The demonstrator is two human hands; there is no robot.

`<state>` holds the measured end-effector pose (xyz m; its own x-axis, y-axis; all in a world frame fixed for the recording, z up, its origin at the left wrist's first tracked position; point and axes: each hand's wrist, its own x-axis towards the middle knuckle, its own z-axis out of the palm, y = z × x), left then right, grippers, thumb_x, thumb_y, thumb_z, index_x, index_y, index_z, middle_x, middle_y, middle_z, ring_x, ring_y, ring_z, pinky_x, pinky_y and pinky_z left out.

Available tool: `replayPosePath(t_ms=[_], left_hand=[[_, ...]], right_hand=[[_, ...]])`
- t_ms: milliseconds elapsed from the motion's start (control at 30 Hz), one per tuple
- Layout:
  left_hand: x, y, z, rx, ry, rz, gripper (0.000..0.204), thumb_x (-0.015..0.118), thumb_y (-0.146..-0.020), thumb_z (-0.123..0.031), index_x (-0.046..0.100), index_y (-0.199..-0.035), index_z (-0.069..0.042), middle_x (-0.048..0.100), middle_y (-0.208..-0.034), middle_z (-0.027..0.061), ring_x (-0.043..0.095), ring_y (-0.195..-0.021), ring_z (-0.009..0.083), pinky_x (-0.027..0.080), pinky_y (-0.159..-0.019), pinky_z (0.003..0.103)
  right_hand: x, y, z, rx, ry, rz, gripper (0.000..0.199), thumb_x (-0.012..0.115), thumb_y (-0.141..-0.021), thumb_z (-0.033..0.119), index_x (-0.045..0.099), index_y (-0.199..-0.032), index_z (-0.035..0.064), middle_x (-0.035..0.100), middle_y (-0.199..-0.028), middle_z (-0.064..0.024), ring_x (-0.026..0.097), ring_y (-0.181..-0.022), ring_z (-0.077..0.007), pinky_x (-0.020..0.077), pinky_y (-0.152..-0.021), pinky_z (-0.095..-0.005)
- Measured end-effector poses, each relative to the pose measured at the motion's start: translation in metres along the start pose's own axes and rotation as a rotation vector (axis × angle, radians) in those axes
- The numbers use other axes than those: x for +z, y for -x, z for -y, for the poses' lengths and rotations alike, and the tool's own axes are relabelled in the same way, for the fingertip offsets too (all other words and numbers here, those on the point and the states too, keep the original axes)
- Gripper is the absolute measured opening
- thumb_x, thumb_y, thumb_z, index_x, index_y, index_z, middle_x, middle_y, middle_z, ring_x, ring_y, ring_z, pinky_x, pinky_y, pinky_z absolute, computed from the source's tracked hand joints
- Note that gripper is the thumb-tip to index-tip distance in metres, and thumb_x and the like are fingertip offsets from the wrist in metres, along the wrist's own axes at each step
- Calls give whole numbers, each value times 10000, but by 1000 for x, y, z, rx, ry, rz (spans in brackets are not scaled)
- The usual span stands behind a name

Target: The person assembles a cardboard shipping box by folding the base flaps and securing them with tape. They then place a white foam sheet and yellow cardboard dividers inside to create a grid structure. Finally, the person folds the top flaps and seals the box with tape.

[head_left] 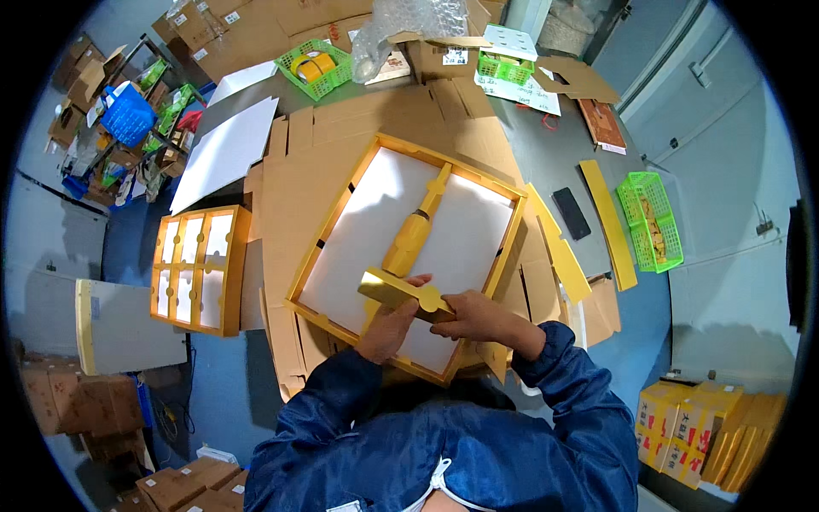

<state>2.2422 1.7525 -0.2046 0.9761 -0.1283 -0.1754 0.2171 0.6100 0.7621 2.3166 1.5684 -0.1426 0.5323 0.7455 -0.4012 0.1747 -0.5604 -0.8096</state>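
Note:
A yellow wooden slat [390, 290] with rounded notches is held tilted above the near part of a shallow tray. My left hand [390, 331] grips it from below and the left, fingertips showing behind it. My right hand [479, 316] closes on its right end. Beneath them, the yellow wooden tray [337, 218] with a white bottom lies at an angle on flat cardboard. Inside the tray lies a yellow, bottle-shaped object [407, 245] with a dark band; its narrow end points to the far side. My hands partly hide another yellow piece below the slat.
Left stands a yellow divided frame [230, 273] with white panels. Flat cardboard [316, 154] covers the table. To the right lie yellow strips [607, 224], a dark phone [572, 213] and a green basket [630, 209]. Another green basket [294, 84] holds tape rolls at the back.

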Motion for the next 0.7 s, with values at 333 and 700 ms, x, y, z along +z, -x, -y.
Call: replayPosePath(t_ms=[333, 700], left_hand=[[-29, -16, -59, 70, 154, -111, 414, 537, -915, -296, 485, -1213, -13, 576, -1179, 135, 559, -1095, 233, 443, -966, 373], [-67, -13, -59, 119, 169, -140, 409, 546, -911, -329, 521, -1199, -40, 567, -1218, 121, 555, -1106, 252, 439, -965, 394]], right_hand=[[11, 11, -16, -42, 52, -233, 989, 790, -634, 428, 281, -1360, -10, 542, -1148, -279, 525, -1104, -399, 419, -951, -393], [-4, 23, -49, 20, 133, -202, 822, 750, -662, 476, 436, -1242, -13, 607, -1022, -234, 586, -963, -383, 468, -832, -392]])
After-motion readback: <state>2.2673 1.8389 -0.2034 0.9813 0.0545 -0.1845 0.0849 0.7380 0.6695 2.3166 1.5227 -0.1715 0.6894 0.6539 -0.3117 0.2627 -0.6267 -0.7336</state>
